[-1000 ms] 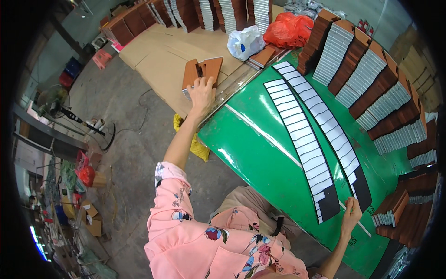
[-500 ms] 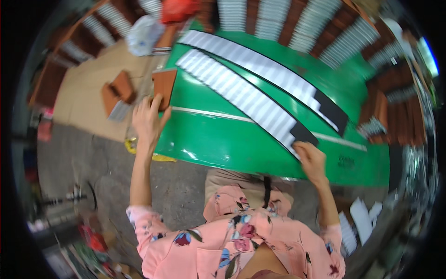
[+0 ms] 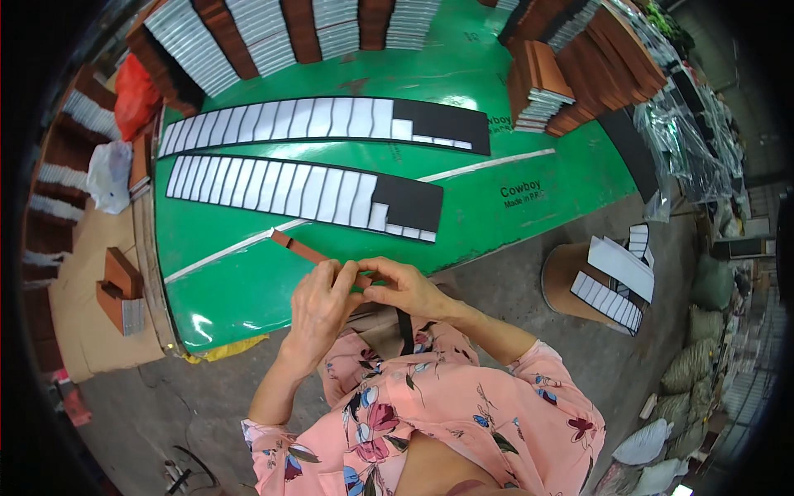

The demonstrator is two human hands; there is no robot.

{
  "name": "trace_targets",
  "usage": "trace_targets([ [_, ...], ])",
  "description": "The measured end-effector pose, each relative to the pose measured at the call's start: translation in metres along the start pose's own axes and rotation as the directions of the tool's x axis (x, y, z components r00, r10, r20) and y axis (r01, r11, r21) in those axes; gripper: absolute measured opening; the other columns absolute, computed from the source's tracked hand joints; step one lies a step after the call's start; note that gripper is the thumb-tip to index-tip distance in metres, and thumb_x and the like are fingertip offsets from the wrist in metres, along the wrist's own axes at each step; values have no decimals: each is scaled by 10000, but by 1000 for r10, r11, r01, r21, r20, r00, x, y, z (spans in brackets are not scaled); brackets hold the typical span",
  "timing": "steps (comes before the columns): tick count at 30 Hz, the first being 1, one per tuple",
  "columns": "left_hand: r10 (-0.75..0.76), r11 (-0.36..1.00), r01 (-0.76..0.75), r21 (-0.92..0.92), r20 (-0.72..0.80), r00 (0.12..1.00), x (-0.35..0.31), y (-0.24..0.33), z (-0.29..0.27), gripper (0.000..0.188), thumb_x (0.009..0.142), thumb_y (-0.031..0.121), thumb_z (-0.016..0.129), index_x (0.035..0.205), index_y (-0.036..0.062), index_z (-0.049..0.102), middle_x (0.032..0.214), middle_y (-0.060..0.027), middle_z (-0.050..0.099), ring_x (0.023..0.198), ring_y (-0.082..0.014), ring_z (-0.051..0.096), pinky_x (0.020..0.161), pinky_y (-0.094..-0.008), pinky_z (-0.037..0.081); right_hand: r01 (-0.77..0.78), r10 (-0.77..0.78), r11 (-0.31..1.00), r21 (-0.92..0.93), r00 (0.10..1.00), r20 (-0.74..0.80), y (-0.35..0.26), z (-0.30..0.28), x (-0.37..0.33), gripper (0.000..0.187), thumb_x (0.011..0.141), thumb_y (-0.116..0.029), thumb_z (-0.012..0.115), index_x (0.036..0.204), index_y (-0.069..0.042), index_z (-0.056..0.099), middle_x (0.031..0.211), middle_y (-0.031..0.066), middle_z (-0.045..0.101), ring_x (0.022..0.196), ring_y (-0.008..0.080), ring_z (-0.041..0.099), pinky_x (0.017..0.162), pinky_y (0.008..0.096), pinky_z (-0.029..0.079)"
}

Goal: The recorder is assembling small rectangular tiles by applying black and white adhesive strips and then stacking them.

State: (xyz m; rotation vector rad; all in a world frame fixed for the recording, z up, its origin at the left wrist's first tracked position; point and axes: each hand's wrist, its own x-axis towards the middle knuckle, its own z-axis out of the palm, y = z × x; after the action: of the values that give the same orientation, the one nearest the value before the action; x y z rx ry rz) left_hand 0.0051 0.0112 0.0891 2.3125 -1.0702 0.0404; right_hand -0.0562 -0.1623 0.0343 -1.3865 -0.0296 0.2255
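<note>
A narrow, flat brown piece [image 3: 299,248] slants over the near edge of the green table. My left hand [image 3: 318,302] and my right hand [image 3: 407,289] meet at its near end, fingers closed on it. The fingers partly hide that end, and I cannot make out its material. Beyond it lie two long black strips, a nearer one [image 3: 273,192] and a farther one [image 3: 289,120]. Both are covered with a row of white panels, stepping down to bare black at the right. Neither hand touches them.
The green tabletop [image 3: 480,207] carries rows of brown stacks [image 3: 219,37] along its far side, with more brown stacks [image 3: 608,70] at the right. Brown blocks [image 3: 120,289] sit on a cardboard sheet [image 3: 74,331]. White-panelled offcuts [image 3: 608,298] rest on a round bin [image 3: 562,277].
My right hand has let go of the nearer black strip. My left hand has left the small brown stack at the left, and both hands now hold a brown piece. The view has turned.
</note>
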Motion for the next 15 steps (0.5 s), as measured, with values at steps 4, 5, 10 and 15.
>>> trace_targets([
  [4, 48, 999, -50, -14, -112, 992, 8, -20, -1, 546, 624, 131, 767, 1118, 31, 556, 1111, -141, 546, 1006, -301, 530, 844, -408, 415, -38, -3, 969, -242, 986, -164, 2, -27, -5, 338, 862, -151, 564, 1161, 7, 550, 857, 64, 610, 728, 117, 549, 647, 258, 445],
  [5, -39, 999, 37, -14, -214, 976, 7, -28, -3, 574, 634, 148, 771, 1147, 29, 544, 1189, -155, 526, 1095, -316, 496, 911, -426, 386, -37, -17, 956, -292, 983, -182, 5, -33, -6, 336, 853, -146, 552, 1151, 10, 554, 851, 75, 608, 713, 124, 548, 640, 268, 447],
  [10, -278, 958, 254, -135, -196, 940, 4, -67, 4, 611, 636, 148, 785, 1177, 23, 529, 1199, -152, 542, 1120, -318, 495, 933, -411, 392, 10, -68, 914, -406, 989, -130, 2, -52, -4, 330, 823, -138, 526, 1120, -2, 572, 839, 113, 603, 680, 162, 553, 635, 289, 456],
  [15, -322, 877, 294, -379, -13, 946, -4, -73, 36, 375, 644, 16, 761, 987, 27, 611, 923, -88, 643, 837, -220, 612, 752, -298, 473, 41, -120, 852, -522, 986, -119, -8, -70, -10, 285, 833, -107, 547, 1098, -13, 588, 874, 118, 624, 719, 194, 592, 642, 296, 469],
])
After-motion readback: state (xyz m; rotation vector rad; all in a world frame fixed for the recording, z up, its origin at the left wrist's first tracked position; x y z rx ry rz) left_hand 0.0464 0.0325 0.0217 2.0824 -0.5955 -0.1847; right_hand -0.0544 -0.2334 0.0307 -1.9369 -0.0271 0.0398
